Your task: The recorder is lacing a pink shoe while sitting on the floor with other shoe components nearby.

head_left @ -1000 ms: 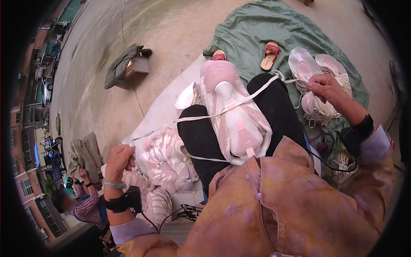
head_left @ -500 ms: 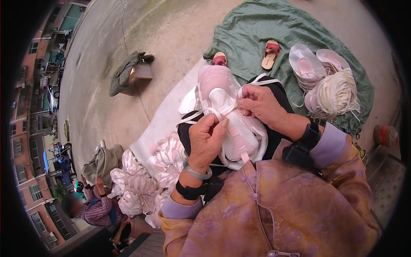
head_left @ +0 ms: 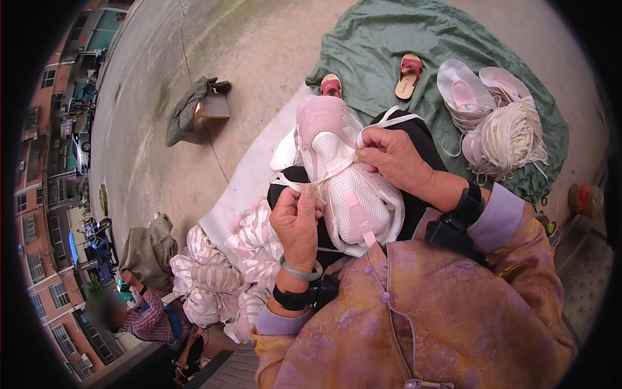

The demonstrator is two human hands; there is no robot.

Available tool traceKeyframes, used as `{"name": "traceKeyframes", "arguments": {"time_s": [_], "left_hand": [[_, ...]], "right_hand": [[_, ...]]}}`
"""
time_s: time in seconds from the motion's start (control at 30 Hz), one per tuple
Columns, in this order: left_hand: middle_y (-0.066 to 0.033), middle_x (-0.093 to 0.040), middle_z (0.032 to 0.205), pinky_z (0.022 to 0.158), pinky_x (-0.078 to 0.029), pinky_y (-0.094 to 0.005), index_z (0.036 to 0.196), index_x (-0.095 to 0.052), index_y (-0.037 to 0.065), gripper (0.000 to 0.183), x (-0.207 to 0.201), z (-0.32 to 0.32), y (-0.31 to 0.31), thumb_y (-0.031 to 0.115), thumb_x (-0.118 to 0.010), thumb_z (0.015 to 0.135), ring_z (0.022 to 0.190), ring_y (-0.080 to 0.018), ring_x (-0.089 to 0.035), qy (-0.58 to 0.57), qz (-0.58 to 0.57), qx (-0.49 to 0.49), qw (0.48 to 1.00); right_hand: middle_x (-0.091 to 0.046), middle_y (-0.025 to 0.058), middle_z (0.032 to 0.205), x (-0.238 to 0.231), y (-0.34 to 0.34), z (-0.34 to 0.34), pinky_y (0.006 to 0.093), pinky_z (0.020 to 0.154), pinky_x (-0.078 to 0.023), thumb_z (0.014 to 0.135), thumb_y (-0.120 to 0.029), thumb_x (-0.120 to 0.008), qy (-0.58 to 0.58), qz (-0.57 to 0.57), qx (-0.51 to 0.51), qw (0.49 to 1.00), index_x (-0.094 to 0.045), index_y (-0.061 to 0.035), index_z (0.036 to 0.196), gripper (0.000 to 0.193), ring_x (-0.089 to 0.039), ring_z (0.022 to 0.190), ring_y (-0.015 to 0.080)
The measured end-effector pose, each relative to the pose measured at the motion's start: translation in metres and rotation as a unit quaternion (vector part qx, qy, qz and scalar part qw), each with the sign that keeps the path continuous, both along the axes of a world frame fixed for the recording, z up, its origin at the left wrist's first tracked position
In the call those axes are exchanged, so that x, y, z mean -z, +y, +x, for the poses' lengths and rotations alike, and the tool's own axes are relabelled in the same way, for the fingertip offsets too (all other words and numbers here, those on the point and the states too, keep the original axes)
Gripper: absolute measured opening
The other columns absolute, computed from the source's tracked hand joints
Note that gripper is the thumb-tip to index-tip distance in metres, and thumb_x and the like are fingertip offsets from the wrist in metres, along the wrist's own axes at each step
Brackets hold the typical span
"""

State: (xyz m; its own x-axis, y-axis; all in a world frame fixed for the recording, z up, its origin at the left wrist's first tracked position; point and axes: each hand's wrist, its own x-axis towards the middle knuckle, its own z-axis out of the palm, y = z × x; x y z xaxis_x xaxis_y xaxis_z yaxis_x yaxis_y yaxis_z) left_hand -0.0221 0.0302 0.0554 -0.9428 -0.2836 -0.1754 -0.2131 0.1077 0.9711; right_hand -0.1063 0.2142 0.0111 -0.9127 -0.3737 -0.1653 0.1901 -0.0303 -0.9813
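A pink and white sneaker upper (head_left: 360,211) lies across my lap, its white mesh tongue and heel pull tab facing up. My left hand (head_left: 295,223) pinches a flat white shoelace (head_left: 289,184) between thumb and fingers, just left of the upper. At the upper's right edge, near the lacing area, my right hand (head_left: 394,157) is closed in a pinch on the lace too. A loose length of it loops above that hand. Between the hands a stretch of lace crosses the mesh. The exact eyelet is hidden by my right fingers.
Several pink and white uppers (head_left: 210,279) are piled at my left. On a green sheet (head_left: 382,32) at the right lie more uppers (head_left: 463,97), a bundle of white laces (head_left: 515,139) and a red slipper (head_left: 408,76). A cardboard box (head_left: 212,107) stands ahead; a person (head_left: 152,318) sits at far left.
My left hand has moved left and slightly down, away from the upper, with the lace in its pinch. The right hand has stayed nearly in place.
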Motion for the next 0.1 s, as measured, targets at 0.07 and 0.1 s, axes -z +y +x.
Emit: {"name": "traceKeyframes", "arguments": {"time_s": [0.07, 0.1], "left_hand": [[-0.001, -0.06, 0.069, 0.05, -0.039, -0.0171, 0.089, -0.061, 0.003, 0.014, 0.0003, 0.0027, -0.0012, 0.017, -0.059, 0.091, 0.055, -0.0044, -0.049, -0.001, 0.034, -0.044, 0.998], [-0.001, -0.06, 0.069, 0.05, -0.039, -0.0171, 0.089, -0.061, 0.003, 0.014, 0.0011, 0.0034, -0.0014, 0.017, -0.059, 0.091, 0.055, -0.0044, -0.049, -0.001, 0.035, -0.045, 0.998]], "right_hand": [[-0.052, -0.003, 0.069, -0.0018, -0.0003, -0.0005, 0.0185, 0.053, -0.041, 0.085, -0.007, -0.06, -0.006, -0.006, -0.006, 1.0, -0.057, 0.0001, 0.082, 0.008, -0.047, 0.059, 0.0023], [-0.052, -0.003, 0.069, -0.0013, -0.0005, 0.0, 0.0185, 0.053, -0.041, 0.085, -0.007, -0.06, -0.007, -0.004, -0.007, 1.0, -0.057, 0.0001, 0.082, 0.008, -0.047, 0.059, 0.0023]]}}
